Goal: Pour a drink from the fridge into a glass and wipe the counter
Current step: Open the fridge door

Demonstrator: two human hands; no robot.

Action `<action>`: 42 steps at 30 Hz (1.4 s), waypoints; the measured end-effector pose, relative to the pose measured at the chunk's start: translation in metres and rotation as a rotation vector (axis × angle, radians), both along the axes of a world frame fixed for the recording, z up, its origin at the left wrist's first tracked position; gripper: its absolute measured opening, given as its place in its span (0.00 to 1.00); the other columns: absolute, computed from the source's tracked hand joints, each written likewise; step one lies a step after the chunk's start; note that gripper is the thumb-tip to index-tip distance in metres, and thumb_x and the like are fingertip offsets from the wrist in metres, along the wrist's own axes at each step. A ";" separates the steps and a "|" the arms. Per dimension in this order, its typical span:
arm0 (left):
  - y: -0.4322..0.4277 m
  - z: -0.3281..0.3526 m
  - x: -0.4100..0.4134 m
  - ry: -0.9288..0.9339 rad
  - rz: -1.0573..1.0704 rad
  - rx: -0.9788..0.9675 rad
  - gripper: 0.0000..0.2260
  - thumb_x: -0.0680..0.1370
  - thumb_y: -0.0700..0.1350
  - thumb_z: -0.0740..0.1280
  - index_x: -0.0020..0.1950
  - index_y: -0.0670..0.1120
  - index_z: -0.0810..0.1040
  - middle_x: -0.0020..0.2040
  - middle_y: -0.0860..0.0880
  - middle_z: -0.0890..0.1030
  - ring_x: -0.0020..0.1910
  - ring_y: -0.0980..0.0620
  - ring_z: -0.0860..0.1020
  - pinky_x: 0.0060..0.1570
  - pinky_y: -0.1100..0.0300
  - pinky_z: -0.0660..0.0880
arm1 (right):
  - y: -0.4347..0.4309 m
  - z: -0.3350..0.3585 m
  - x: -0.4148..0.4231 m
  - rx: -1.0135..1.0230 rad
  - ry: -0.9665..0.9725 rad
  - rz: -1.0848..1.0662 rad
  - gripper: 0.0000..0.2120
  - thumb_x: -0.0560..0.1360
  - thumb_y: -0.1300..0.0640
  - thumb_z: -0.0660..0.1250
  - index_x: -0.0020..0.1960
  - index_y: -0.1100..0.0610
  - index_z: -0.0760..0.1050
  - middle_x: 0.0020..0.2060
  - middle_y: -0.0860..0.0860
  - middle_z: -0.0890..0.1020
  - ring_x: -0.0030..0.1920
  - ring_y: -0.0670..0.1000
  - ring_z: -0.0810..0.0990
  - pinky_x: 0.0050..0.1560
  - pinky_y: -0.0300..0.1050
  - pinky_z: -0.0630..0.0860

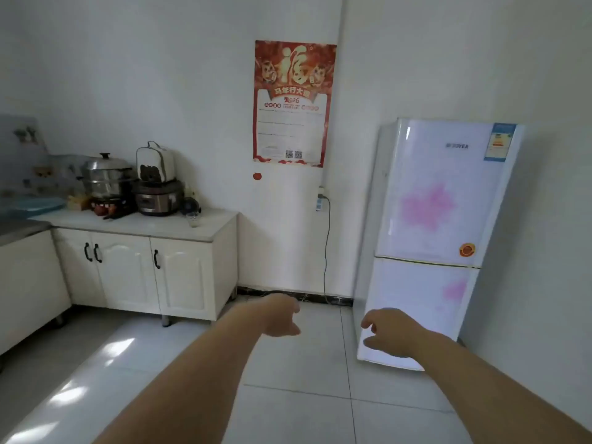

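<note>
Both empty: left hand loosely curled, right hand spread twd shut fridge, prob. to open it.

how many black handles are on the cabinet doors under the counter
3: two close together at the middle of the left pair of doors, one on the right door. The nearer cabinet at far left shows none; more may be hidden.

Floor bare between cabinet and fridge. Fridge doors shut. Glass near counter front-right corner, open to reach; pots crowd the back.
</note>
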State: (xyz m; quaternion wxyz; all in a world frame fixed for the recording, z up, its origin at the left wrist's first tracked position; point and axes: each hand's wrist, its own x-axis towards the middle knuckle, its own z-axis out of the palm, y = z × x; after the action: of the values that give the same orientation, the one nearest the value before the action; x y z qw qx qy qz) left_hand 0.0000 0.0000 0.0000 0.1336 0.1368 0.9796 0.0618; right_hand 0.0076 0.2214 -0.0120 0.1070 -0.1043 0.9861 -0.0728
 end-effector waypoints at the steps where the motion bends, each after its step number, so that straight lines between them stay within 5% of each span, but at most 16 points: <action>1: -0.001 0.002 -0.015 0.002 -0.003 0.012 0.25 0.80 0.50 0.62 0.75 0.44 0.61 0.73 0.45 0.68 0.71 0.45 0.66 0.69 0.53 0.64 | -0.002 0.000 -0.015 -0.013 -0.003 -0.006 0.20 0.77 0.53 0.62 0.67 0.55 0.67 0.65 0.53 0.72 0.65 0.52 0.69 0.63 0.41 0.66; 28: 0.045 -0.005 -0.490 -0.022 -0.040 -0.028 0.25 0.79 0.50 0.62 0.75 0.45 0.61 0.73 0.46 0.68 0.71 0.46 0.66 0.69 0.55 0.64 | 0.031 -0.007 -0.471 0.007 -0.078 -0.110 0.17 0.77 0.57 0.60 0.64 0.63 0.71 0.61 0.59 0.76 0.61 0.56 0.75 0.61 0.45 0.71; 42: 0.074 -0.003 -0.764 -0.004 -0.353 0.007 0.27 0.80 0.51 0.61 0.76 0.45 0.58 0.76 0.46 0.63 0.74 0.46 0.61 0.73 0.53 0.60 | 0.053 -0.004 -0.694 -0.075 -0.002 -0.400 0.22 0.76 0.54 0.63 0.69 0.53 0.65 0.67 0.53 0.70 0.66 0.52 0.70 0.64 0.43 0.69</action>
State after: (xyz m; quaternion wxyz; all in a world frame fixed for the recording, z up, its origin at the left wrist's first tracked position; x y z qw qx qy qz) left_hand -0.7641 0.0737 -0.0031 0.1441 0.3069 0.9399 0.0413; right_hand -0.6860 0.2748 -0.0157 0.0873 0.0897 0.9837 -0.1291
